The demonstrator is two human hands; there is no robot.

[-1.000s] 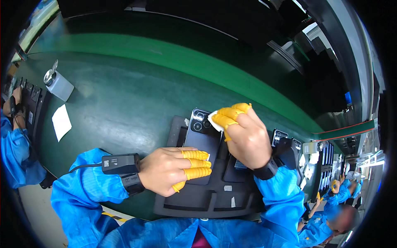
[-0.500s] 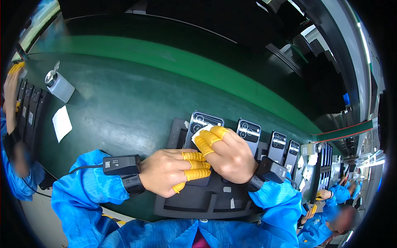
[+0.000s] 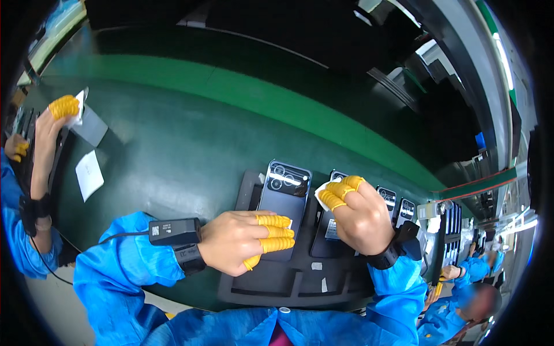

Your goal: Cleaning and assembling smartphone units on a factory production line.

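resting on the phone [image 3: 281, 202] in the black tray [image 3: 300, 270], the left hand [image 3: 232, 242] may grip, can't tell; the right hand [image 3: 363, 218] pinches white cloth [image 3: 321, 192]. phone seems stiff, slick, best held by its edges.

A brighter green band [image 3: 202, 79] runs along the far side of the dark green bench [image 3: 167, 144], near-black space [image 3: 259, 26] beyond. Pale floor [image 3: 49, 297] shows past the near left corner; white lights [image 3: 519, 226] glow beyond the right end.

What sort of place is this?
Probably a phone factory or repair line: rectangular blue-grey phones, a long dark-green workbench, and co-workers' bright-blue fabric sleeves on both sides.
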